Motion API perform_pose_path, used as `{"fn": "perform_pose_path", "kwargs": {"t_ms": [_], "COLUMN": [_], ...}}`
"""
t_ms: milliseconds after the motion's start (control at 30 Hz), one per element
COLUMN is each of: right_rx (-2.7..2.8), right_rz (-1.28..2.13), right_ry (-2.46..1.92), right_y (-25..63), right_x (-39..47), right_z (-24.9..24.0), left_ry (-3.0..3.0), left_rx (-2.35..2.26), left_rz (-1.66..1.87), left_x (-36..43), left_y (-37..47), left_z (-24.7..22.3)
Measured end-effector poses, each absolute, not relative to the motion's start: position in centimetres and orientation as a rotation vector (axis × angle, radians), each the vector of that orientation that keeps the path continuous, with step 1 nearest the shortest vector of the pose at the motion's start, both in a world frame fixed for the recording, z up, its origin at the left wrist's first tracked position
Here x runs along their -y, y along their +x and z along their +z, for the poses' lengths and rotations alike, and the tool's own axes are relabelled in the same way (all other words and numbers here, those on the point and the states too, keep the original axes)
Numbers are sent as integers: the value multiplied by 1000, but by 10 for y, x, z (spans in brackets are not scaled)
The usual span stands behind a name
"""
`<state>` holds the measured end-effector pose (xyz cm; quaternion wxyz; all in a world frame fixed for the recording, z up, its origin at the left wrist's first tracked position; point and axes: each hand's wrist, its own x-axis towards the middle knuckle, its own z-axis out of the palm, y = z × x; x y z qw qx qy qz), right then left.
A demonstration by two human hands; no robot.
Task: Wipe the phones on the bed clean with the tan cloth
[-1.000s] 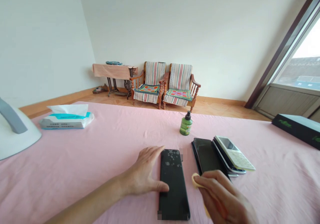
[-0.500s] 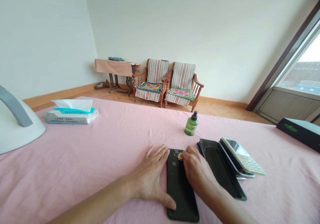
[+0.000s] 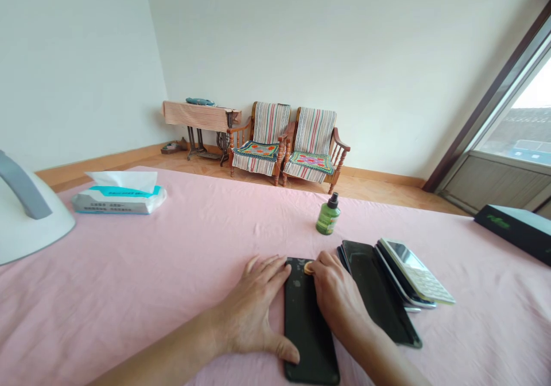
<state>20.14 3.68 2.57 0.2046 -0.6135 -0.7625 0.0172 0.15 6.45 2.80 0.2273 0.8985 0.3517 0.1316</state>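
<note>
A black phone (image 3: 307, 328) lies flat on the pink cloth (image 3: 193, 248), with pale smudges near its far end. My left hand (image 3: 253, 311) is spread along the phone's left side, its thumb on the near left edge and its fingertips at the far left corner. Over the far right part of the phone, my right hand (image 3: 338, 288) is closed on a small round yellowish piece (image 3: 308, 267), which touches the surface. Just right of that hand lies an open black case (image 3: 379, 294). What my right palm covers is hidden.
Beside the case is a stack of devices with a white keypad one (image 3: 419, 271) on top. A green spray bottle (image 3: 328, 216) stands beyond. Tissues (image 3: 118, 196) and a white appliance (image 3: 30, 219) are left, a black box (image 3: 512, 228) right.
My right hand and the small yellowish piece have shifted slightly on the phone's far end, and fewer pale smudges show there. My left hand stays at the phone's left edge.
</note>
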Motion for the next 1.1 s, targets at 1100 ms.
{"fn": "perform_pose_path", "kwargs": {"t_ms": [1100], "right_rx": [2064], "right_rz": [352], "right_ry": [-1540], "right_y": [187], "right_x": [-20], "right_z": [22], "left_ry": [2456], "left_rx": [-1010], "left_rz": [491], "left_x": [-63], "left_y": [5], "left_z": [35]}}
